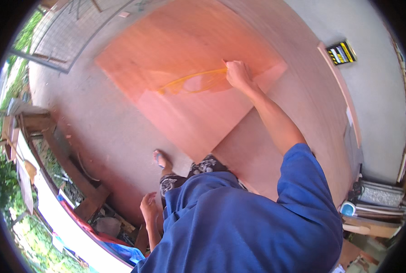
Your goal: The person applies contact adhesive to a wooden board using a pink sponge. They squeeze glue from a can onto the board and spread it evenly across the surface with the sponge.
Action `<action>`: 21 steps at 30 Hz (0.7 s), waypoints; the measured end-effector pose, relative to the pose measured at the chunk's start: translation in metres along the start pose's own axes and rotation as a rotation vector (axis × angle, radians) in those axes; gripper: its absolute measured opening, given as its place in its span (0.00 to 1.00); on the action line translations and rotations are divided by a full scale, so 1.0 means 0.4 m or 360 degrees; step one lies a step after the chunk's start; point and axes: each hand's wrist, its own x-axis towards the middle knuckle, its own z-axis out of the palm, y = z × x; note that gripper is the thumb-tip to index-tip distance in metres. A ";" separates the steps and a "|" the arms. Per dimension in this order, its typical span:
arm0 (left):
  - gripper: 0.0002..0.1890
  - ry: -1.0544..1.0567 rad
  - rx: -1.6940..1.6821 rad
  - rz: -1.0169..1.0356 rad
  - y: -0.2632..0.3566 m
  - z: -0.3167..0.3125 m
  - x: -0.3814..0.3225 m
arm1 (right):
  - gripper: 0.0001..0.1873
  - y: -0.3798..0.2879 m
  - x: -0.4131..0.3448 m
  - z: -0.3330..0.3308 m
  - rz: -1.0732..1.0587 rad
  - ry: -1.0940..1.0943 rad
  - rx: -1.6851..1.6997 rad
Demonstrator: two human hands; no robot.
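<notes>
My right hand (238, 73) is closed over the middle right part of a wooden board (175, 119). A thin reddish tip shows above its fingers, and a blurred yellow strand or loop (185, 83) stretches from the hand to the left above the board; what exactly the hand grips cannot be made out. The board's far part looks orange and wet, its near part paler pink. My left hand (149, 204) hangs low beside my body with its fingers loosely curled and nothing visible in it.
Larger reddish sheets (312, 112) lie under and beside the board. On the right are a narrow wooden strip (343, 92) and a black-and-yellow container (341, 53). A wire mesh frame (66, 70) is at the upper left, wooden scrap and framing (76, 170) at the lower left.
</notes>
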 end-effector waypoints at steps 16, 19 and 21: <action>0.18 0.0191 -0.0204 -0.0061 -0.275 -0.375 0.086 | 0.12 -0.751 -0.101 -0.048 -0.0587 -0.0461 0.0365; 0.18 0.0188 -0.0109 -0.0099 -0.299 -0.371 0.088 | 0.14 -0.521 -0.109 -0.168 -0.0683 -0.0236 0.0361; 0.17 0.0158 -0.0085 -0.0175 -0.294 -0.352 0.094 | 0.15 -0.412 -0.152 -0.170 -0.0501 -0.0216 0.0174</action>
